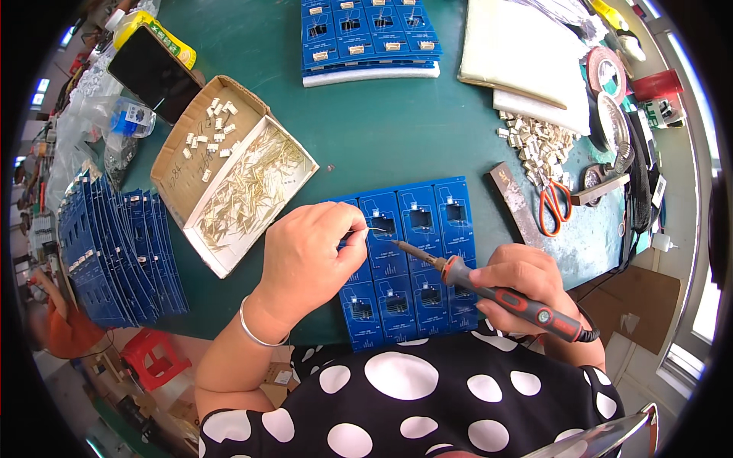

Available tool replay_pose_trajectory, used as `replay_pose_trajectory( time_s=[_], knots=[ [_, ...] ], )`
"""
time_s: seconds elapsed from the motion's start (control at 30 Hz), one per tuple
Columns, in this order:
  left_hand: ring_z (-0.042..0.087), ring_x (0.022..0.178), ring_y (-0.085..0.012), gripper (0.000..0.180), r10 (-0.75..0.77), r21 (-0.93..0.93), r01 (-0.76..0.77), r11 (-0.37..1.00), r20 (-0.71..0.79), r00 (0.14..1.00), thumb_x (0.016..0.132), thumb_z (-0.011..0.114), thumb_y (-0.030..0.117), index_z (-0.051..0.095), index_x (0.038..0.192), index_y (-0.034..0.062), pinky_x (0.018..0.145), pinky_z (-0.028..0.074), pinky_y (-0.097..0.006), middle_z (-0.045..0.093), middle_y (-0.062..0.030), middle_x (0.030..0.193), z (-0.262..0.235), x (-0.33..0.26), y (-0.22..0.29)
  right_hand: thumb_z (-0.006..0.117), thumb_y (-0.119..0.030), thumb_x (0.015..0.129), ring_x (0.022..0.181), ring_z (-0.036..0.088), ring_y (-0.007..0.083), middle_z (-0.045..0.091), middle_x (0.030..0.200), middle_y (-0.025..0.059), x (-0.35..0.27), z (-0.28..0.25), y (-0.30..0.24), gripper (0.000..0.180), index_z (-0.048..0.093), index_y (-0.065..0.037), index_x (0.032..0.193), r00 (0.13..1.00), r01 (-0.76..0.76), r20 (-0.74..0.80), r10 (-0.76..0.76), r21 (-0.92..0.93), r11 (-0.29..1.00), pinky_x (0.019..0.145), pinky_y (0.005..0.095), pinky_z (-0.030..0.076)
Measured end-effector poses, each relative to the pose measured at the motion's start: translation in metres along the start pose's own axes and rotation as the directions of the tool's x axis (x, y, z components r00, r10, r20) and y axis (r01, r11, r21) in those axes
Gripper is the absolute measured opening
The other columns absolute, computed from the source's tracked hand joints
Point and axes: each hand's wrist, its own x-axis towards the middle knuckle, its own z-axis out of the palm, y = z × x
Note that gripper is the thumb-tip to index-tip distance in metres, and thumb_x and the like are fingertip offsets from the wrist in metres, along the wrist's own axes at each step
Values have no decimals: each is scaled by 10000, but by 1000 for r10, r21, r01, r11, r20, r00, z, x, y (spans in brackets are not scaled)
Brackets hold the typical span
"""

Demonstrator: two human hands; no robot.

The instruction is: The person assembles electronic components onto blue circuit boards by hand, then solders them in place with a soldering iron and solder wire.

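A blue circuit board panel (393, 278) with repeated rectangular sections lies on the table before me. Above its upper left part, my left hand (317, 248) is closed in a pinch on a thin, silvery solder wire (376, 229), whose short end pokes out past the fingertips. My right hand (527, 286) grips a grey and red soldering iron (523, 307) over the panel's right side. The iron's tip points left and lies just below and to the right of the wire end; whether it touches the board I cannot tell.
Left stands a cardboard box (174, 164) with white connectors and a tray of thin gold pins (248, 191), near stacked blue boards (122, 252) and a phone (155, 74). More boards (370, 38) lie at the back. Right are loose connectors (538, 145), orange-handled scissors (553, 208) and a metal bar (515, 202).
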Motion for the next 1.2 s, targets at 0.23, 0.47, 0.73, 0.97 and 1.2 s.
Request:
replay_pose_trajectory(
  time_s=[0.23,0.47,0.73,0.97,1.2],
  knots=[
    [468,488,-180,103,30,-59,-35,998,-73,997,710,693,25,618,757,77,490,383,-326,504,-36,580,3,-3,-6,770,-12,681,664,608,290,614,766,114,5,5,1,404,641,-5,1064,1000,-3,1,3,-12,1000,586,390,472],
    [596,605,-260,114,95,-22,-96,995,-35,995,715,693,53,593,752,95,546,473,-357,584,-58,655,7,0,-5,773,-7,674,680,620,289,617,774,112,6,6,1,408,641,-6,1060,1000,3,9,-3,-27,1000,599,387,482],
    [610,624,-265,86,109,40,-111,993,58,992,723,685,43,624,776,73,577,489,-358,625,-65,692,6,-1,-7,775,-8,669,677,619,288,616,774,111,5,6,1,415,641,-8,1062,1000,1,7,-1,-21,1000,597,388,484],
    [582,589,-245,105,110,11,-109,994,-25,994,723,683,13,621,785,69,547,463,-351,598,-67,667,4,-3,-8,773,-12,671,685,622,296,616,775,116,4,2,1,417,641,-15,1067,1000,-10,18,10,-22,1000,599,387,487],
    [611,650,-268,164,3,-43,-7,999,-78,997,708,669,-25,579,802,76,585,491,-372,610,-77,703,-6,-10,-12,770,-12,665,662,607,289,606,758,111,5,-2,-3,402,648,-21,1048,999,-34,34,37,-66,997,575,384,475]
  ],
)
